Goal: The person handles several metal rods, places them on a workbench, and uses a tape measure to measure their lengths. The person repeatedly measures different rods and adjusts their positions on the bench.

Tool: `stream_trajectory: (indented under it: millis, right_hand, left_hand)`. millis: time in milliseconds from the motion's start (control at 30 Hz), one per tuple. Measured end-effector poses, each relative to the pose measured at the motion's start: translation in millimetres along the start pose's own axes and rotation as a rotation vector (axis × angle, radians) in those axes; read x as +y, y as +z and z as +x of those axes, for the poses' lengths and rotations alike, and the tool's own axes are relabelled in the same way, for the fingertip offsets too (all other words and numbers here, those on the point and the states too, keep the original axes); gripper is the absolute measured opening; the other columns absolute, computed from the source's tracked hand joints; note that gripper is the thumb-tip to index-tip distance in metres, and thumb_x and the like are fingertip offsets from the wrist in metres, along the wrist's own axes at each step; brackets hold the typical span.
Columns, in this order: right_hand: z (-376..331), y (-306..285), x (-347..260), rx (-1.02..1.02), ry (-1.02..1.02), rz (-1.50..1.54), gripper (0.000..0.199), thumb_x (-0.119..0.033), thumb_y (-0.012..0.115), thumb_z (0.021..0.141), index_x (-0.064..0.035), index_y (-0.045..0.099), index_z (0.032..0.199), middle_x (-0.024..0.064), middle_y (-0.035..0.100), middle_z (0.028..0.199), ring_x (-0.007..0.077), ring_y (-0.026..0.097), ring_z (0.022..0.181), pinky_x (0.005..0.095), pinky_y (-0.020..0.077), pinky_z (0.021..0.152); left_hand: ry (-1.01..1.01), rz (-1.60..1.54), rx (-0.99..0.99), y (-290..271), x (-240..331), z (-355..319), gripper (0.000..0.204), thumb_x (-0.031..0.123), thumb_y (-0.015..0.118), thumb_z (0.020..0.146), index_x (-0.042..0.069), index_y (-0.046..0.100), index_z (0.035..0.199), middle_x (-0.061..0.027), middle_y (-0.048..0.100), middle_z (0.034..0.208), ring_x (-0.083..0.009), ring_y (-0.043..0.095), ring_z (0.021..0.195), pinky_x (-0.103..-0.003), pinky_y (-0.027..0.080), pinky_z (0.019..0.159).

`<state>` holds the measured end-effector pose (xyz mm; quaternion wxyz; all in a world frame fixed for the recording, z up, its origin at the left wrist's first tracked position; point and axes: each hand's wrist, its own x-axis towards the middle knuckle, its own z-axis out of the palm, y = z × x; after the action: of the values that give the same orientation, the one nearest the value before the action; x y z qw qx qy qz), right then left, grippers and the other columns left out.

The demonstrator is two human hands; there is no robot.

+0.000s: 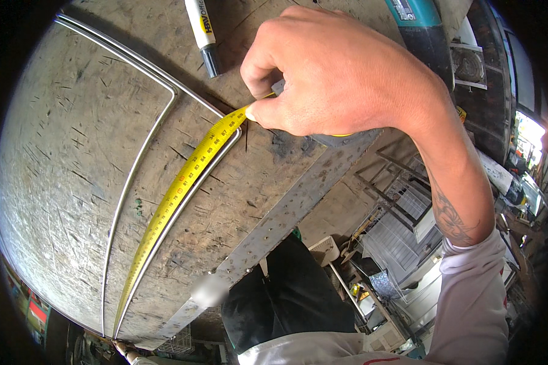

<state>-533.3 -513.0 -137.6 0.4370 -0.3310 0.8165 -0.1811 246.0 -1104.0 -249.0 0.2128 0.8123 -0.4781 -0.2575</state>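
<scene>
My right hand [341,73] is closed around a tape measure, thumb and fingers pinching near where the blade leaves the case; most of the case is hidden under the palm. The yellow tape blade [182,176] runs down to the lower left, along one leg of a bent metal rod [179,210]. At the far end of the blade is my left hand [125,351], small at the picture's rim, its fingers seemingly pinched on the tape's end by the rod. Beside it lies a second bent rod [128,182], roughly parallel to the first.
A scratched worktable [61,170] with a metal edge strip [280,225] carries everything. A white marker with a dark cap [202,39] lies near my right hand. A teal and black power tool [417,27] stands beyond. Racks and wire grids [396,207] are below, right.
</scene>
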Motion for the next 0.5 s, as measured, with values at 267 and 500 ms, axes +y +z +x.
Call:
stream_trajectory:
  millis: [267, 500]
  right_hand:
    - [-5.6, 12.4, 19.6, 0.122, -0.156, 0.001, 0.024, -0.01, 0.061, 0.076, 0.0074, 0.057, 0.06, 0.0302, 0.058, 0.059, 0.0401, 0.065, 0.055, 0.0486, 0.0497, 0.057]
    - [8.4, -3.2, -0.4, -0.136, 0.141, 0.013, 0.024, -0.009, 0.06, 0.077, 0.0075, 0.056, 0.06, 0.0297, 0.057, 0.057, 0.0388, 0.062, 0.052, 0.0487, 0.0473, 0.055]
  left_hand:
    - [-0.001, 0.004, -0.039, 7.7, 6.6, 3.5, 0.035, 0.043, 0.058, 0.1, 0.021, 0.065, 0.126, -0.003, 0.062, 0.108, -0.0211, 0.055, 0.089, -0.038, 0.043, 0.078]
    - [-0.004, 0.003, -0.043, 5.6, -0.4, 2.4, 0.037, 0.043, 0.057, 0.1, 0.02, 0.064, 0.129, -0.0044, 0.062, 0.114, -0.0226, 0.057, 0.095, -0.039, 0.044, 0.083]
